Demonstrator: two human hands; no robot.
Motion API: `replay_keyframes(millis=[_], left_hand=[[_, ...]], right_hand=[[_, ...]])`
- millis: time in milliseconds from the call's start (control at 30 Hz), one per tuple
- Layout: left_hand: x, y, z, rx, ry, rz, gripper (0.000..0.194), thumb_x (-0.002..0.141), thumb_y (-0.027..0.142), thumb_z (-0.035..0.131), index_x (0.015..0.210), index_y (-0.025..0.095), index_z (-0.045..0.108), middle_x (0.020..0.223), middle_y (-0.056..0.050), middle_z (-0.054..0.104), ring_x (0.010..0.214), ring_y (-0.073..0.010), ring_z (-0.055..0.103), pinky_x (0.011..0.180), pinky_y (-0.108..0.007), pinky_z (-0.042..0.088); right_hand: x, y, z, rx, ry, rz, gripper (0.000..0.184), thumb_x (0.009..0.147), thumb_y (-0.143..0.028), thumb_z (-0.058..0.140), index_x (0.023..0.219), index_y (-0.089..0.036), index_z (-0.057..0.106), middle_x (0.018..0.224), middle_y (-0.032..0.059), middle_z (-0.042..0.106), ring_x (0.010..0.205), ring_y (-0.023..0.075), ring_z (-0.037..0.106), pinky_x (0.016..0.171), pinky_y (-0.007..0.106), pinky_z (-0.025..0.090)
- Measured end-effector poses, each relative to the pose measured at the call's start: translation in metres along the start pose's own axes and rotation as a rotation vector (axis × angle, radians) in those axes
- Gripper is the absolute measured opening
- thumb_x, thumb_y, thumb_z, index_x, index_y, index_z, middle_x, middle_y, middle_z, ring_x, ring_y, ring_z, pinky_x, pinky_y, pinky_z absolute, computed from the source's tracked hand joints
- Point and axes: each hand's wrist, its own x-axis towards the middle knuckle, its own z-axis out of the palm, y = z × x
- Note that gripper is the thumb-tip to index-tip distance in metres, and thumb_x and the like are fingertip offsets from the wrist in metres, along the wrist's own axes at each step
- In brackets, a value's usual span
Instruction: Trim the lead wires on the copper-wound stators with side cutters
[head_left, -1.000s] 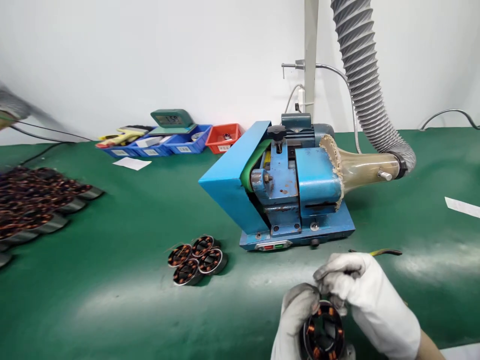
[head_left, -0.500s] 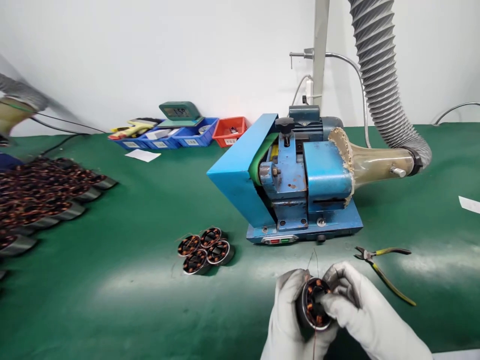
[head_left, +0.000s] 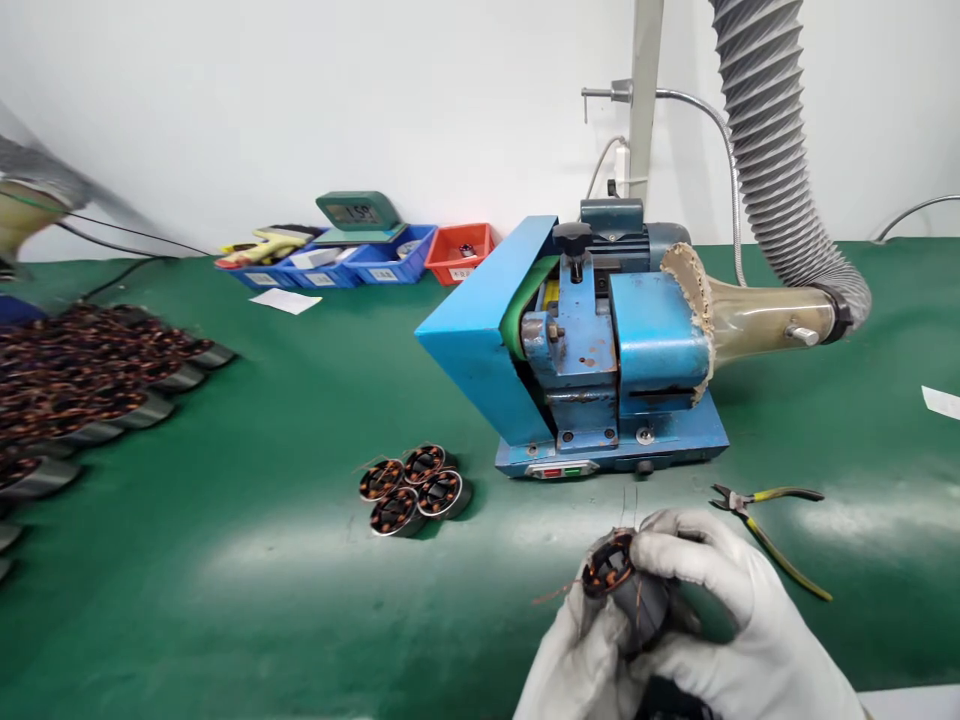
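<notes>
Both my hands wear white gloves and hold one motor stator (head_left: 646,605), a dark ring with copper coils inside and thin wire ends sticking out. My left hand (head_left: 581,645) grips its left side, thumb in front. My right hand (head_left: 709,590) is closed around the upper right and lower right of it. The stator is tilted, with its open face up and to the left. Beside my right hand, cutting pliers (head_left: 765,510) with yellow-and-black handles lie spread on the green mat. Several more stators (head_left: 418,490) stand grouped to the left of my hands.
A blue belt grinding machine (head_left: 592,360) stands behind my hands, with a grey ribbed hose (head_left: 780,150) at its right. Many stators (head_left: 90,390) cover the left of the green bench (head_left: 285,600). Blue bins (head_left: 390,265), a red bin (head_left: 459,255) and a digital display (head_left: 360,212) line the wall.
The stator has been turned in my hands, from facing me to facing up and left, showing its outer side. My right fingers have moved from its inside to its upper rim.
</notes>
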Motion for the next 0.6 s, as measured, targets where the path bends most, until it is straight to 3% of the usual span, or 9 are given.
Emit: replay_keyframes(millis=[167, 267, 367, 467, 533, 600], left_hand=[[0.001, -0.006, -0.005, -0.069, 0.017, -0.01, 0.041, 0.074, 0.049, 0.067, 0.106, 0.023, 0.068, 0.11, -0.009, 0.068, 0.115, -0.0298, 0.056, 0.099, -0.039, 0.044], [0.004, -0.013, -0.009, -0.108, 0.056, -0.037, 0.045, 0.072, 0.053, 0.067, 0.107, 0.024, 0.066, 0.111, -0.008, 0.069, 0.112, -0.0293, 0.06, 0.098, -0.04, 0.045], [0.009, -0.02, -0.01, -0.099, 0.098, -0.056, 0.033, 0.078, 0.047, 0.064, 0.103, 0.026, 0.066, 0.107, -0.005, 0.07, 0.104, -0.0249, 0.064, 0.095, -0.039, 0.048], [0.013, -0.022, -0.007, -0.034, 0.094, -0.036, 0.032, 0.07, 0.038, 0.073, 0.098, 0.024, 0.065, 0.095, -0.004, 0.072, 0.093, -0.0248, 0.068, 0.087, -0.038, 0.053], [0.012, -0.021, -0.007, 0.095, 0.099, 0.026, 0.045, 0.056, 0.029, 0.081, 0.097, 0.024, 0.063, 0.093, -0.004, 0.072, 0.086, -0.0264, 0.068, 0.078, -0.038, 0.056], [0.008, -0.017, -0.008, 0.243, 0.12, 0.103, 0.046, 0.053, 0.026, 0.081, 0.094, 0.023, 0.062, 0.093, -0.005, 0.071, 0.079, -0.027, 0.068, 0.066, -0.037, 0.058]], right_hand=[[0.003, 0.001, -0.002, -0.1, -0.07, -0.015, 0.079, 0.057, -0.019, 0.086, 0.124, -0.045, 0.053, 0.104, 0.001, 0.06, 0.097, 0.0201, 0.062, 0.085, 0.025, 0.049], [0.004, -0.003, 0.0, -0.076, -0.044, -0.045, 0.051, 0.073, -0.023, 0.075, 0.118, -0.043, 0.06, 0.095, 0.0026, 0.06, 0.088, 0.0196, 0.064, 0.078, 0.028, 0.051], [0.008, -0.005, 0.006, 0.011, 0.049, -0.049, 0.026, 0.079, -0.019, 0.067, 0.099, -0.035, 0.073, 0.081, 0.0042, 0.066, 0.076, 0.0194, 0.065, 0.07, 0.029, 0.052], [0.014, -0.003, 0.01, 0.299, 0.245, 0.192, 0.002, 0.07, -0.024, 0.076, 0.069, -0.025, 0.076, 0.063, 0.0033, 0.068, 0.051, 0.0147, 0.06, 0.049, 0.025, 0.049], [0.02, -0.001, 0.006, 0.603, 0.356, 0.44, 0.014, 0.063, -0.031, 0.081, 0.061, -0.021, 0.071, 0.054, 0.0013, 0.064, 0.038, 0.0087, 0.049, 0.034, 0.018, 0.039], [0.026, 0.001, -0.005, 0.88, 0.458, 0.574, 0.02, 0.059, -0.032, 0.084, 0.064, -0.019, 0.07, 0.054, -0.0012, 0.061, 0.038, 0.0045, 0.045, 0.031, 0.013, 0.034]])
